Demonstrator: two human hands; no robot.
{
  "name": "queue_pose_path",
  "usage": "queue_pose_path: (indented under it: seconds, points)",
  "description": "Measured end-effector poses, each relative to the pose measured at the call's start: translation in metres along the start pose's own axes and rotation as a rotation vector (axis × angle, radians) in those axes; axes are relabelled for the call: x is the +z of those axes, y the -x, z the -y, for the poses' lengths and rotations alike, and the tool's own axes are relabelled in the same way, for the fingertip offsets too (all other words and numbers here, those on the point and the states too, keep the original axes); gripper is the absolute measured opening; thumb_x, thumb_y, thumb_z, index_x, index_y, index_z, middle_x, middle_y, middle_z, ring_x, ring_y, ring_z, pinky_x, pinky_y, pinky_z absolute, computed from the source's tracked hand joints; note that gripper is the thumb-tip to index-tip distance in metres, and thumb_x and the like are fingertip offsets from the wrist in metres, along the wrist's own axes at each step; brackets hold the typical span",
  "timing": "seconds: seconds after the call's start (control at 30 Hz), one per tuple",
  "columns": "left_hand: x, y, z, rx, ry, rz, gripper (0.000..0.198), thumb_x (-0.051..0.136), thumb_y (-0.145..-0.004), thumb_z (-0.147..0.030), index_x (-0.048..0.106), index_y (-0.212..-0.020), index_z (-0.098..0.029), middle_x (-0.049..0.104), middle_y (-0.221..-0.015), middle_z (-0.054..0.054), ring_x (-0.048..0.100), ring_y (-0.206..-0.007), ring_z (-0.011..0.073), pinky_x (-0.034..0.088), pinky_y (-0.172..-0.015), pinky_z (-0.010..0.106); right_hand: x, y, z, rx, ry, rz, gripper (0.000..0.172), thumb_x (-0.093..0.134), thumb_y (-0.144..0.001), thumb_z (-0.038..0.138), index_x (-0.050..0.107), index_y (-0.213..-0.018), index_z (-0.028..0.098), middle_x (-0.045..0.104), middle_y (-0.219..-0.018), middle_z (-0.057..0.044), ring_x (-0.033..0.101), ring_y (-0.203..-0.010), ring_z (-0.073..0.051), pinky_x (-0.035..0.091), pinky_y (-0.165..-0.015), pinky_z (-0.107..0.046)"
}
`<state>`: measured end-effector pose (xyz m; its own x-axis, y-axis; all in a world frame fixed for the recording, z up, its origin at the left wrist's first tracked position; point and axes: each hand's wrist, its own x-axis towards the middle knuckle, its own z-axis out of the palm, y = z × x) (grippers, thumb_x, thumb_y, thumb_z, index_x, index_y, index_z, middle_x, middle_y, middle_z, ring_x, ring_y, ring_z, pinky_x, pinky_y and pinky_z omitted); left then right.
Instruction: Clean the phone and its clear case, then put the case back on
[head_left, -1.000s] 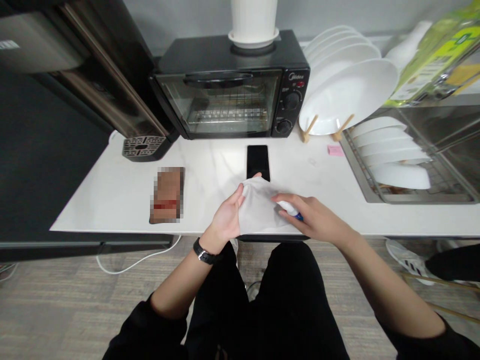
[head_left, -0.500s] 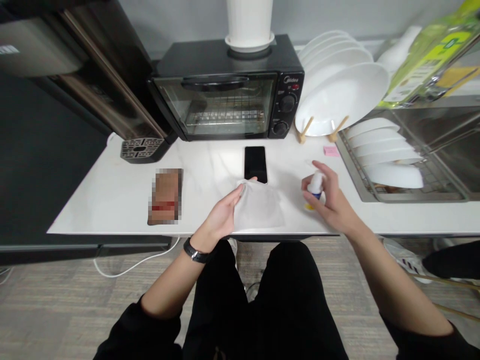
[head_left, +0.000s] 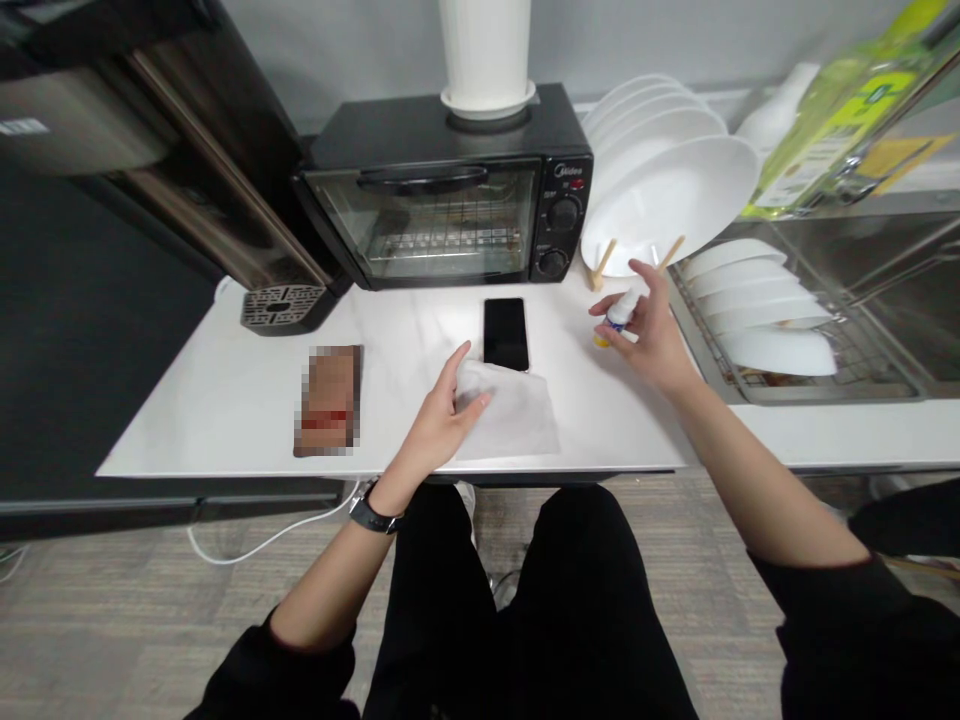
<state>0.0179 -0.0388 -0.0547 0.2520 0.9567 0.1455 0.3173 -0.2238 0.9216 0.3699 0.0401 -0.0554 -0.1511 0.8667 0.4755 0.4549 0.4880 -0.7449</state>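
Note:
A white cloth [head_left: 517,415] lies flat on the white counter [head_left: 225,400], just in front of a black phone [head_left: 505,333] lying screen up. My left hand [head_left: 442,415] pinches the cloth's left edge between thumb and fingers. My right hand [head_left: 649,325] holds a small white spray bottle [head_left: 616,317] with a blue and yellow base, upright over the counter to the right of the phone, near the plate stand.
A black toaster oven [head_left: 450,200] with a white pot [head_left: 484,55] on top stands at the back. White plates [head_left: 667,180] lean in a wooden stand. A dish rack [head_left: 780,320] of bowls sits right. A brown wallet [head_left: 328,398] and a dark dispenser [head_left: 225,190] are left.
My right hand carried the spray bottle away from the cloth, rightward and toward the back of the counter. The cloth now lies flatter, with my left hand lower on its edge.

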Motion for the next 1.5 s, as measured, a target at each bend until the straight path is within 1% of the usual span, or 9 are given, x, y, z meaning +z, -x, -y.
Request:
queue_pose_path:
  seconds: [0.13,0.23,0.3,0.43,0.63,0.9,1.07,1.23,1.5]
  points:
    - [-0.003,0.007,-0.002,0.070,-0.271,-0.096,0.084,0.071,-0.101,-0.031,0.029,-0.174,-0.031,0.052,-0.164,0.016,0.059,-0.146,0.0288,0.056,-0.119,0.049,-0.005,0.011,0.019,-0.155,0.135,-0.212,0.093,0.083,-0.090,0.047,0.030,-0.166,0.034,0.063,-0.150,-0.015,0.065,-0.139,-0.036,0.058,-0.112,-0.063]
    - [-0.004,0.020,-0.012,0.208,-0.560,-0.163,0.074,0.069,-0.103,-0.029,0.037,-0.170,-0.028,0.042,-0.173,0.018,0.044,-0.162,0.0334,0.043,-0.133,0.059,-0.002,0.030,0.052,-0.177,0.292,-0.573,0.039,0.075,-0.097,0.036,0.063,-0.134,0.030,0.071,-0.126,-0.013,0.070,-0.121,-0.033,0.057,-0.109,-0.059]
    - [-0.003,0.033,-0.017,0.310,-0.679,-0.079,0.062,0.066,-0.106,-0.033,0.047,-0.165,-0.027,0.044,-0.175,0.015,0.044,-0.163,0.0323,0.043,-0.134,0.058,0.009,0.041,0.071,-0.075,0.284,-0.421,0.012,0.066,-0.102,0.032,0.068,-0.113,0.029,0.073,-0.108,-0.009,0.072,-0.104,-0.029,0.059,-0.099,-0.052]
    - [0.002,0.057,-0.018,0.531,-0.889,0.205,0.061,0.064,-0.108,-0.045,0.052,-0.162,-0.019,0.056,-0.169,0.011,0.053,-0.159,0.0303,0.050,-0.129,0.053,0.042,0.047,0.081,0.098,0.194,0.033,0.014,0.066,-0.099,0.027,0.071,-0.112,0.026,0.080,-0.107,-0.006,0.075,-0.087,-0.023,0.062,-0.086,-0.042]
    - [0.002,0.070,-0.011,0.659,-1.028,0.194,0.046,0.062,-0.110,-0.032,0.061,-0.154,-0.020,0.060,-0.165,0.002,0.061,-0.152,0.0247,0.055,-0.124,0.045,0.066,0.045,0.074,0.187,0.153,0.184,0.043,0.077,-0.091,0.028,0.070,-0.133,0.027,0.080,-0.111,-0.006,0.071,-0.086,-0.024,0.059,-0.087,-0.044]
    - [-0.003,0.070,-0.013,0.722,-1.051,0.210,0.045,0.062,-0.110,-0.032,0.063,-0.153,-0.019,0.060,-0.165,0.004,0.061,-0.152,0.0259,0.058,-0.121,0.045,0.062,0.046,0.084,0.248,-0.066,0.260,0.038,0.071,-0.092,0.029,0.068,-0.130,0.028,0.075,-0.096,-0.001,0.073,-0.091,-0.023,0.060,-0.097,-0.045]
    - [-0.008,0.061,-0.020,0.675,-0.931,0.173,0.050,0.061,-0.110,-0.042,0.061,-0.154,-0.019,0.060,-0.165,0.007,0.058,-0.154,0.0297,0.050,-0.128,0.053,0.056,0.037,0.082,0.344,-0.227,0.253,0.039,0.073,-0.094,0.044,0.066,-0.128,0.027,0.069,-0.100,0.000,0.074,-0.083,-0.018,0.065,-0.087,-0.038]
    - [-0.020,0.023,-0.023,0.319,-0.850,0.007,0.042,0.054,-0.113,-0.033,0.065,-0.151,-0.018,0.075,-0.146,0.007,0.073,-0.129,0.0256,0.062,-0.110,0.044,0.057,0.030,0.078,0.421,-0.317,0.279,0.050,0.078,-0.091,0.055,0.066,-0.130,0.026,0.071,-0.116,-0.004,0.067,-0.068,-0.012,0.062,-0.067,-0.032]
    - [-0.017,-0.015,-0.025,0.148,-0.961,0.058,0.024,0.073,-0.102,-0.037,0.075,-0.116,-0.018,0.075,-0.123,0.011,0.069,-0.115,0.0320,0.061,-0.095,0.045,0.060,0.029,0.072,0.407,-0.432,0.294,0.059,0.090,-0.081,0.042,0.068,-0.133,0.027,0.069,-0.134,-0.007,0.072,-0.087,-0.013,0.066,-0.088,-0.036]
